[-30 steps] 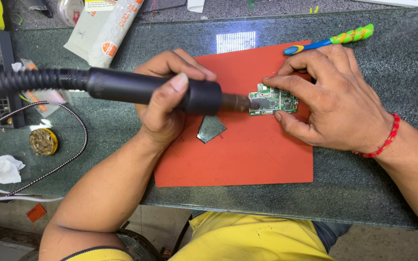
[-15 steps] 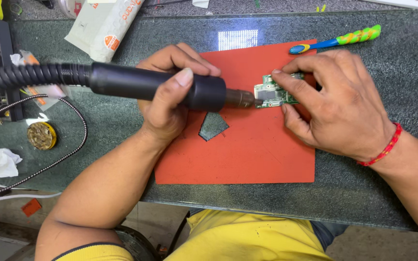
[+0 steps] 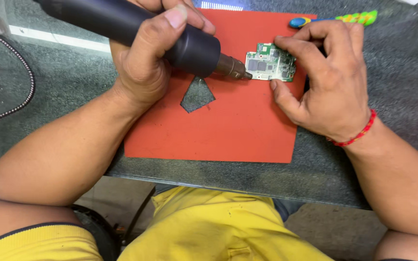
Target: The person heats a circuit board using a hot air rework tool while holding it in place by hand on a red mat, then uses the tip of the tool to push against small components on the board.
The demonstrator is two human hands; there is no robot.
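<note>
My left hand (image 3: 148,58) grips the black barrel of a hot-air tool (image 3: 136,29), whose brown metal nozzle (image 3: 232,67) points right at the left edge of a small green circuit board (image 3: 271,63). The board lies on a red mat (image 3: 228,121). My right hand (image 3: 325,82) pins the board down, fingers on its top right corner and thumb at its lower right edge. A red thread band circles my right wrist.
A triangular hole (image 3: 197,94) is cut in the red mat below the nozzle. A blue, green and orange brush-like tool (image 3: 335,19) lies at the mat's far right corner. A braided cable (image 3: 22,92) curves over the dark stone table (image 3: 393,121) at left.
The view has moved in much closer to the mat and hands. The nozzle stays at the board's left edge; my right hand still holds the board.
</note>
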